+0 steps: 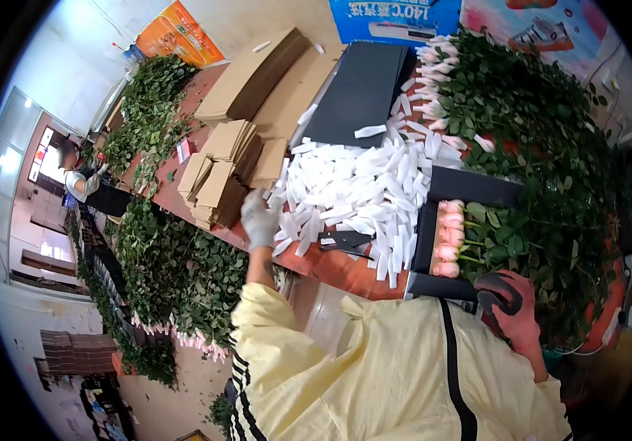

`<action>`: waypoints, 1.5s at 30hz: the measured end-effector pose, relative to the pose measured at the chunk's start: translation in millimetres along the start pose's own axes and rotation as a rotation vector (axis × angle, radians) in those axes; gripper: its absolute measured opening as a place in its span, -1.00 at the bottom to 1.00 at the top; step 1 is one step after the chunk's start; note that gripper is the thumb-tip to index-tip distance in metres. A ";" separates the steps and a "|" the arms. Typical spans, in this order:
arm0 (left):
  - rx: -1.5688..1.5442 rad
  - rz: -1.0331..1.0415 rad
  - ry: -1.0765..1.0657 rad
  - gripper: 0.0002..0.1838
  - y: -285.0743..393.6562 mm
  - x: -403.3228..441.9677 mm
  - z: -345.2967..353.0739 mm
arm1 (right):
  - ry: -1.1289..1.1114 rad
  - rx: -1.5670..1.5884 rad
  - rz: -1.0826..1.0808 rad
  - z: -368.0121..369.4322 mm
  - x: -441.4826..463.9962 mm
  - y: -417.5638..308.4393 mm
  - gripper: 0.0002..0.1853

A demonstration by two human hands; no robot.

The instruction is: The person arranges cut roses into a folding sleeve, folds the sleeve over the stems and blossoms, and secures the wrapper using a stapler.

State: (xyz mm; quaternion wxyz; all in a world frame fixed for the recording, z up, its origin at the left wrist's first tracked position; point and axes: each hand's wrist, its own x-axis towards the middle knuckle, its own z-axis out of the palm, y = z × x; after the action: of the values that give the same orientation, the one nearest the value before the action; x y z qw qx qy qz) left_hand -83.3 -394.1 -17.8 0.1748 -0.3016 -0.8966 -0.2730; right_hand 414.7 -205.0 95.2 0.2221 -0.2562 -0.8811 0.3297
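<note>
My left hand [259,220], in a whitish glove, is at the table's front edge between stacked cardboard pieces [220,180] and a heap of white sleeves [360,180]. Its fingers look slightly apart, with nothing visible in them. My right hand [508,303], in a pink glove with dark patches, has curled fingers and nothing visible in them. It is just right of an open black box [424,239]. Pink roses [448,239] lie in a row in the box, their green leaves [503,231] stretching right.
Flat black boards [356,92] and long cardboard sheets [253,73] lie at the back. Leafy stems [536,103] cover the table's right side. More greenery [176,257] stands at left, beyond it another person [88,184]. A dark tool [345,242] lies by the sleeves.
</note>
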 end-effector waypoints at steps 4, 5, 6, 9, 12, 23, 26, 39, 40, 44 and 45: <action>0.143 -0.116 -0.012 -0.56 -39.9 54.9 -13.0 | -0.031 -0.013 0.009 4.9 8.7 -13.7 -0.41; 0.164 -0.033 0.092 -0.53 -39.9 69.1 -23.7 | -0.065 -0.098 -0.026 6.1 9.6 -14.8 -0.40; 0.270 -0.087 0.120 -0.45 -41.6 80.1 -32.3 | -0.088 -0.059 -0.022 10.3 7.7 -9.1 -0.39; 0.583 -0.371 -0.062 -0.18 -47.9 89.7 -53.2 | -0.091 -0.126 0.011 14.9 8.2 -18.3 -0.38; 0.580 -0.570 -0.192 0.02 -66.4 85.6 -50.7 | -0.061 -0.085 0.057 20.7 5.6 -13.8 -0.39; -0.082 -0.183 0.242 -0.20 -77.3 80.6 -69.3 | -0.092 -0.153 0.026 22.1 30.3 -33.7 -0.50; -1.314 -0.135 -0.274 -0.36 68.3 -0.4 -88.3 | -0.116 -0.019 0.057 13.1 53.0 -41.2 -0.38; -1.173 0.061 -0.838 -0.48 245.6 -92.6 -58.7 | -0.497 0.749 0.699 -25.5 108.3 30.0 -0.63; -1.083 0.065 -0.782 -0.55 247.4 -89.7 -54.5 | -0.571 0.675 0.673 -25.4 115.6 40.8 -0.65; -0.754 0.586 -0.562 -0.50 270.5 -81.0 -44.5 | -0.592 0.427 0.767 4.1 116.6 45.3 -0.66; -0.755 0.588 -0.558 -0.50 277.5 -81.6 -43.1 | -0.569 0.304 0.720 9.2 113.6 38.7 -0.67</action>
State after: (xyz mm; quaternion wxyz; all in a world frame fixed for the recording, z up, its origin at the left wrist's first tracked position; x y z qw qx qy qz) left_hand 161.5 -270.4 83.8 -0.1209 -0.6417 -0.6269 -0.4251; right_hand 333.9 -116.1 87.3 -0.1208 -0.4091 -0.7040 0.5678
